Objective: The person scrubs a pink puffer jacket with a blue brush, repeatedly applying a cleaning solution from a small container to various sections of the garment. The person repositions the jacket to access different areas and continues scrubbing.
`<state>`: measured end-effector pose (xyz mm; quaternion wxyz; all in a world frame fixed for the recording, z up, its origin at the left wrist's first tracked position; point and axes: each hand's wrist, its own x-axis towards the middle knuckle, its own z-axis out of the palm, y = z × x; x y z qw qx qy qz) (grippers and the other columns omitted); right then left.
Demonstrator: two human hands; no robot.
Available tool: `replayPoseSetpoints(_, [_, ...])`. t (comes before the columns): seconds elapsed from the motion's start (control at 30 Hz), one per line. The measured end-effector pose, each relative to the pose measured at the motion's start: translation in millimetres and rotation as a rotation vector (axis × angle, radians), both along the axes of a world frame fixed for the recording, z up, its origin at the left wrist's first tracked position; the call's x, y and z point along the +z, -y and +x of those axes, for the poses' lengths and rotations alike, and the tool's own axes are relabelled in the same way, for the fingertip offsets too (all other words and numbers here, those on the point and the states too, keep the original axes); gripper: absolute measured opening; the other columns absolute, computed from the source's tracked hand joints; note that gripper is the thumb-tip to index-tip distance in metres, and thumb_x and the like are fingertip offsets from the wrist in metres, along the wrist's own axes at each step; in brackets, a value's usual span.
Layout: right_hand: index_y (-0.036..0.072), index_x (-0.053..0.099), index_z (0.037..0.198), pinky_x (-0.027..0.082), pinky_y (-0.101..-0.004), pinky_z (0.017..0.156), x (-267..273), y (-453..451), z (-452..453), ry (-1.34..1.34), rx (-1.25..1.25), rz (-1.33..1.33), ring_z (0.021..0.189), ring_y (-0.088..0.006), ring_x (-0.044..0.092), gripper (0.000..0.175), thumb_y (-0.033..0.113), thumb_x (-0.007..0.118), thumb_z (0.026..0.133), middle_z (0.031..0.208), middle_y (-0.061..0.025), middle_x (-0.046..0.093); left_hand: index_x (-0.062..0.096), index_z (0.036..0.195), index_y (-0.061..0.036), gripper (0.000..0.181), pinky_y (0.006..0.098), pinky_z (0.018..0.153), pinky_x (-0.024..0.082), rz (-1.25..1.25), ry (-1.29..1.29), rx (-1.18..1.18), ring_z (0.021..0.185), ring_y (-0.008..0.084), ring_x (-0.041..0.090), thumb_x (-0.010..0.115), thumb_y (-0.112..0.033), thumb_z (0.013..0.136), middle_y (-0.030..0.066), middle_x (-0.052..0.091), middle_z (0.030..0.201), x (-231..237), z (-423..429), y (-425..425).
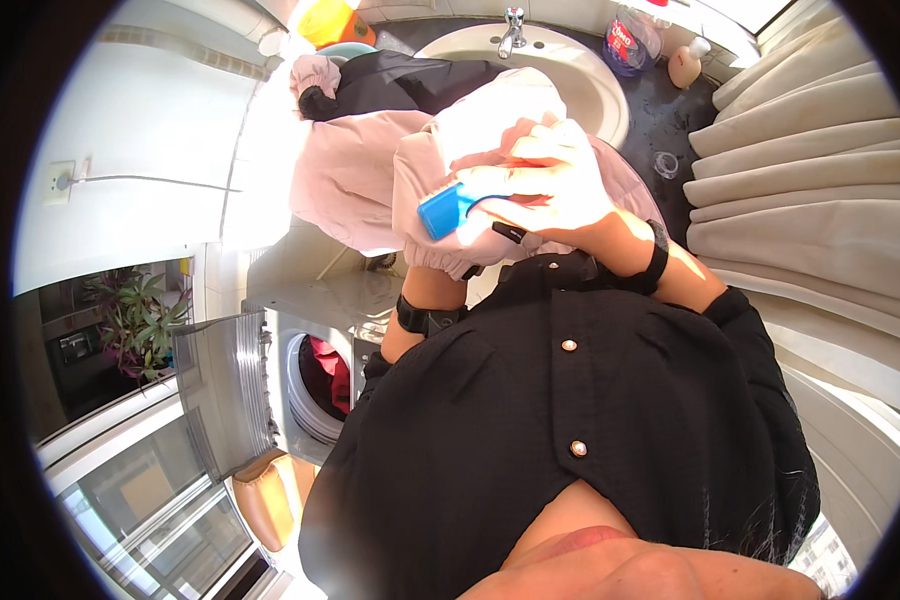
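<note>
My right hand (562, 184) grips the handle of a blue scrubbing brush (441, 211). Its pale bristles face the pink fabric, and I cannot tell how firmly they touch it. The fabric belongs to a pink garment with black parts (352, 165), which lies bunched over the front of the washbasin (607, 112). My left forearm goes into an elasticated pink cuff (439, 259), so the left hand itself is hidden inside the garment. Strong sunlight washes out part of the cloth and my right hand.
A chrome tap (511, 34) stands behind the basin. On the dark countertop (664, 124) are a detergent bottle (630, 45), a pump bottle (686, 64) and a clear ring-shaped object (666, 165). A beige curtain (802, 172) hangs at right. Lower left, a front-loading washing machine (300, 390) holds red cloth.
</note>
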<state>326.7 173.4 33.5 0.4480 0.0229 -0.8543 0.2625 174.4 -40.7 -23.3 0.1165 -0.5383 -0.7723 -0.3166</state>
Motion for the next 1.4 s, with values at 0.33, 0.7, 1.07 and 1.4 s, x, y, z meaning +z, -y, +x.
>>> replayPoseSetpoints(0.33, [0.02,0.082,0.083,0.05,-0.0451,0.102,7.0,-7.5,10.9,0.135,-0.139,0.029,0.102,-0.0255,0.067,0.022,0.04,0.091,0.082,0.101,-0.0009,0.07,0.066,0.148,-0.003,0.055,0.0338,0.106,0.057,-0.023,0.42,-0.138,0.131,0.0224,0.069,0.075,-0.031,0.1,0.008,0.071,0.148,-5.7,6.4,30.1])
replayPoseSetpoints(0.7, [0.016,0.09,0.123,0.042,-0.0311,0.071,1.2,-43.5,27.6,0.069,-0.366,-0.274,0.072,-0.0114,0.056,0.038,0.018,0.095,0.084,0.079,0.0029,0.063,0.066,0.147,-0.0027,0.054,0.0342,0.105,0.058,0.408,0.899,-0.201,0.129,0.0225,0.07,0.074,-0.03,0.101,0.0088,0.071,0.147,21.2,-16.1,-19.9])
replayPoseSetpoints(1.07, [-0.001,0.079,0.139,0.042,-0.0228,0.079,-35.3,-36.3,65.4,-0.211,-0.223,-1.162,0.087,-0.0043,0.053,0.038,0.025,0.077,0.112,0.1,0.0039,0.073,0.065,0.147,-0.0024,0.053,0.0347,0.105,0.058,0.416,0.981,-0.211,0.128,0.0226,0.07,0.074,-0.029,0.102,0.0095,0.071,0.146,24.1,-26.4,-11.6])
replayPoseSetpoints(1.4, [-0.001,0.079,0.138,0.043,-0.0229,0.077,-38.8,-48.1,91.7,-0.261,-0.332,-1.105,0.086,-0.0036,0.054,0.039,0.028,0.074,0.113,0.105,0.004,0.076,0.064,0.147,-0.0021,0.053,0.0351,0.104,0.059,-0.097,1.071,-0.217,0.126,0.0227,0.071,0.073,-0.028,0.102,0.0101,0.071,0.145,19.2,-8.5,82.5])
